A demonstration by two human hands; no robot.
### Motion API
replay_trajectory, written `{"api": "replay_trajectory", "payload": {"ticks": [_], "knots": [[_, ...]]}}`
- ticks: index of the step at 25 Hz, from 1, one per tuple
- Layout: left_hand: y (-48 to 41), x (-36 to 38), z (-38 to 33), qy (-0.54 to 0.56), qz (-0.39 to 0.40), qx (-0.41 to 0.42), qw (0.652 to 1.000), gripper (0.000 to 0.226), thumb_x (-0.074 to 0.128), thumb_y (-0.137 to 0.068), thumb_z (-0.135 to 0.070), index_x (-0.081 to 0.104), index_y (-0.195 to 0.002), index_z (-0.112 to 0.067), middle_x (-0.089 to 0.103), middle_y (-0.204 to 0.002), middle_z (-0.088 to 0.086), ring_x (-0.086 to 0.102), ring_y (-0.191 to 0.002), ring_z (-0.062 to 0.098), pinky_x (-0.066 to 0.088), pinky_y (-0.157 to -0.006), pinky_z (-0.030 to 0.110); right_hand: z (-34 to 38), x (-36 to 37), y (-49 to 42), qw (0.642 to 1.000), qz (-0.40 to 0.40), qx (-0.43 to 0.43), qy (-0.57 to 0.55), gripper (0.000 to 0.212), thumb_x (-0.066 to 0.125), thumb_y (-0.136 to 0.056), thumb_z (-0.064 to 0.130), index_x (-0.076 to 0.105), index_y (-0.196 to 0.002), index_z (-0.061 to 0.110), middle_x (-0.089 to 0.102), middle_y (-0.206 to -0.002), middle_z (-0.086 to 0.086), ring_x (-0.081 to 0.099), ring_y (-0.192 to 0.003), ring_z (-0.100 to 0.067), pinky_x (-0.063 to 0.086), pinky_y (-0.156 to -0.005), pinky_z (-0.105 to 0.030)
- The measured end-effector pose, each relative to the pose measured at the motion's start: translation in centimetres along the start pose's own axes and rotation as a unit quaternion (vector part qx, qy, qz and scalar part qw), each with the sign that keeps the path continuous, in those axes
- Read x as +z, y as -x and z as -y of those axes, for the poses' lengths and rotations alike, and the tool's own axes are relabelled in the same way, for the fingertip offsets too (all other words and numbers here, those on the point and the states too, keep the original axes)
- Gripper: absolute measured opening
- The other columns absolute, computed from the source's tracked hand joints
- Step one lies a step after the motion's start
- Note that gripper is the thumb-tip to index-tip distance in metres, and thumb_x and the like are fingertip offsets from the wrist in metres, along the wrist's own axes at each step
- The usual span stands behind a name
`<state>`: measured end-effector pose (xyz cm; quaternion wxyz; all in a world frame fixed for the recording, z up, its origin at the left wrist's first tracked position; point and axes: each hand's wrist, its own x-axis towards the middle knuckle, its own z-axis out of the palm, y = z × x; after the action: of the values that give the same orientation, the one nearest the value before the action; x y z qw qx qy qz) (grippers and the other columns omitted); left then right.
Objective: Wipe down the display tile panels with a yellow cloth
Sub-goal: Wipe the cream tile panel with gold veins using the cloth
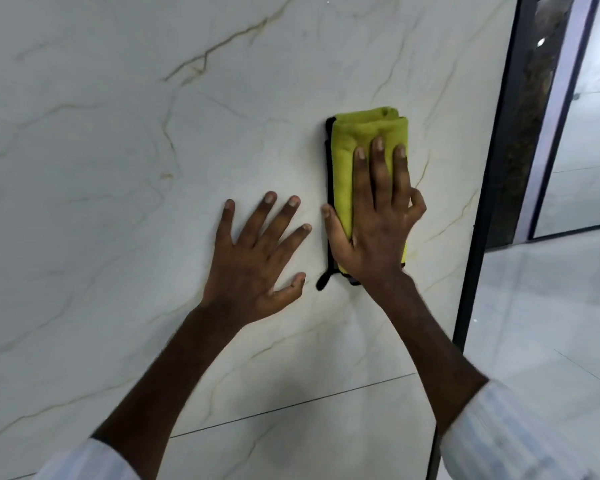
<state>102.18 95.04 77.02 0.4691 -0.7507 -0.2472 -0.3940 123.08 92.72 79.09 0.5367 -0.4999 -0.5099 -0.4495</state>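
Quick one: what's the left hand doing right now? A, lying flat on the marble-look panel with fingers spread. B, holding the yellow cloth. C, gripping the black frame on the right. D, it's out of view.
A: the left hand lies flat with spread fingers on the bare marble-look tile panel, beside the right hand, which presses the folded yellow cloth against the panel.

Subject: one person, two bare hands, light shirt.
Left hand (257,258) and right hand (374,237) are uncovered, with short nails visible on the fingers. Both forearms (174,368) are bare, with fine hair showing along their edges. Left sleeve (94,459) is white or very pale cloth, blurred. Right sleeve (506,441) is the same pale cloth with faint bluish lengthwise stripes; weave detail cannot be made out.
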Motion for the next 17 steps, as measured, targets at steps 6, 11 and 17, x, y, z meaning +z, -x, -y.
{"api": "replay_trajectory", "payload": {"ticks": [6, 11, 17], "knots": [[0.3, 0.3, -0.1, -0.005, -0.002, 0.005, 1.000, 0.068, 0.060, -0.091, -0.052, 0.054, -0.150, -0.019, 0.033, -0.167, 0.012, 0.027, -0.156, 0.037, 0.004, -0.123, 0.068, -1.9, 0.1, 15.7, 0.999, 0.048, 0.001, 0.002, 0.076, 0.053, -0.098, 0.050, 0.029, -0.161, 0.014, 0.020, -0.172, -0.010, 0.021, -0.157, -0.039, 0.035, -0.103, -0.060], [0.2, 0.0, -0.2, -0.005, 0.015, 0.001, 1.000, 0.068, 0.060, -0.092, -0.051, 0.054, -0.150, -0.018, 0.031, -0.168, 0.012, 0.025, -0.157, 0.037, 0.004, -0.123, 0.068, -1.9, -1.4, 26.0, 0.991, 0.133, -0.005, 0.004, 0.074, 0.053, -0.096, 0.051, 0.031, -0.156, 0.013, 0.011, -0.174, -0.006, 0.023, -0.154, -0.042, 0.042, -0.096, -0.062], [-2.5, -0.6, -2.0, 0.035, -0.036, -0.030, 0.998, 0.047, 0.063, -0.093, -0.041, 0.068, -0.134, -0.018, 0.040, -0.163, 0.012, 0.038, -0.152, 0.034, 0.023, -0.118, 0.066, -2.5, -0.6, 7.0, 0.999, 0.038, -0.002, -0.016, 0.074, 0.052, -0.099, 0.053, 0.033, -0.159, 0.015, 0.029, -0.168, -0.011, 0.029, -0.154, -0.038, 0.034, -0.102, -0.058]]}}
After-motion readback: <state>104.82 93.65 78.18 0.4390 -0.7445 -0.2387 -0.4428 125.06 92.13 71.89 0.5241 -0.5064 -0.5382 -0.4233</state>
